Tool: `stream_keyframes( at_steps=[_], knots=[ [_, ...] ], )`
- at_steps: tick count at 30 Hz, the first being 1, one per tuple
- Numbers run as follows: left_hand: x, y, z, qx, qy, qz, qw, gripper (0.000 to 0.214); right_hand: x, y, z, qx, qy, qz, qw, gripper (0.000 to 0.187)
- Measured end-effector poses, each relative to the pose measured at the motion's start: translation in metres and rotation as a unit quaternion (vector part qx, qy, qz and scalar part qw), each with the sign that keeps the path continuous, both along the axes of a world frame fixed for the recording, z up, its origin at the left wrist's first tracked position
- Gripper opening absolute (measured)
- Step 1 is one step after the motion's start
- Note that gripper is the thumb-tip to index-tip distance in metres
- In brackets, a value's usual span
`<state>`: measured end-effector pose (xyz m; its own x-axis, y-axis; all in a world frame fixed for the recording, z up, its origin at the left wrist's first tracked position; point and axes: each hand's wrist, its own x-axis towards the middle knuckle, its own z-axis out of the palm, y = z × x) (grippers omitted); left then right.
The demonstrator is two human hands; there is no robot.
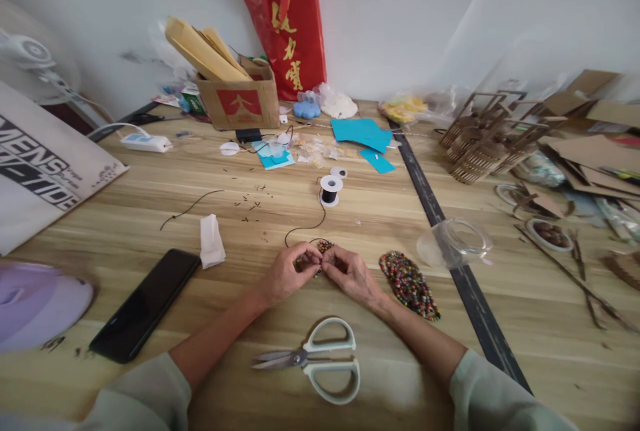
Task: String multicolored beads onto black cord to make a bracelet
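Note:
My left hand (293, 271) and my right hand (353, 274) meet at the fingertips over the middle of the table. Both are closed in a pinch on a string of small multicoloured beads (325, 245), which shows between and behind the fingers; the exact spot pinched is hidden. A thin black cord (306, 227) runs from a white spool (331, 190) and curves down to my hands. To the right of my right hand lies a bundle of beaded strands (409, 286). Scissors (307, 359) with pale handles lie in front of my hands, blades pointing left.
A black phone (145, 304) and folded white paper (213, 241) lie at left. A clear plastic roll (457, 244) rests on the dark strip (480, 311) at right. Behind stand a cardboard box (243, 101), blue paper pieces (361, 134), a red bag (295, 31) and small woven baskets (480, 141).

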<state>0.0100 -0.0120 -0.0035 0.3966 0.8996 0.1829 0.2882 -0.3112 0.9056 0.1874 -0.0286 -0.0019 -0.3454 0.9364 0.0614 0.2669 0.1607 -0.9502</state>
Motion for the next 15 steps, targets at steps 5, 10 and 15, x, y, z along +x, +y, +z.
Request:
stream_keyframes(
  at_steps=[5,10,15],
  knots=[
    [0.0003,-0.0012,-0.0028,0.085,0.041,0.008,0.996,0.012,-0.0002,-0.0015,-0.0001,0.017,-0.021,0.0,1.0,0.012],
    [-0.0008,-0.0021,-0.0055,0.267,0.073,-0.02,0.961,0.01,-0.0001,-0.0017,0.0008,0.031,-0.031,-0.003,0.999,0.011],
    [-0.0025,-0.0025,-0.0063,0.33,0.103,-0.04,0.937,0.013,0.0003,-0.0013,0.0018,0.032,-0.037,-0.005,0.999,0.01]
  ],
)
